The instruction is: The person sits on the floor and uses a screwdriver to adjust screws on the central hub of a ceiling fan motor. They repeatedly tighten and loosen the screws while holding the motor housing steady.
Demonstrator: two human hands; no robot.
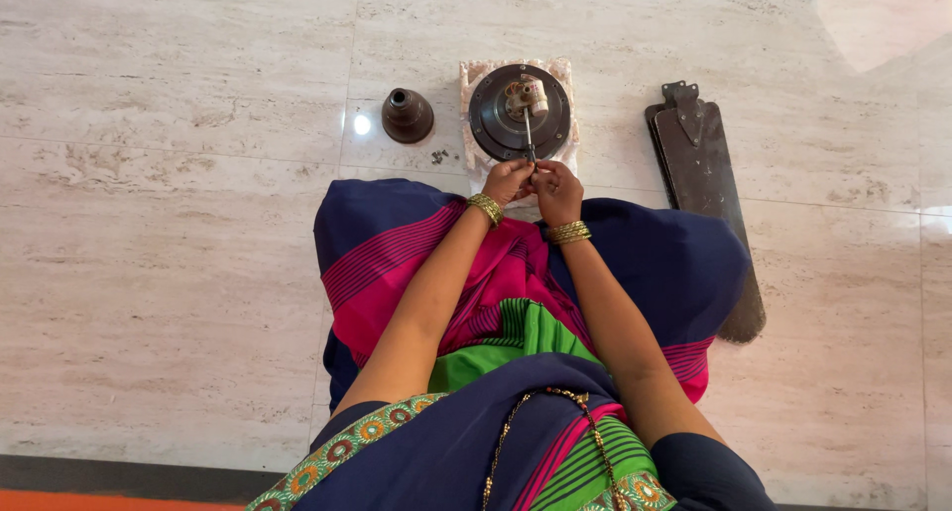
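A round dark fan motor (494,114) lies on a pale cloth (472,75) on the marble floor in front of my knees. From its centre a thin dark rod with wires (529,134) reaches toward me. My left hand (507,181) and my right hand (556,190) meet at the near end of that rod, fingers closed around it. Both wrists carry gold bangles. What sits between the fingertips is hidden.
A dark bell-shaped cover (407,115) stands left of the motor, with a few small bits (438,157) on the floor beside it. A long dark fan blade (706,189) lies to the right. My lap in blue, pink and green cloth fills the lower middle.
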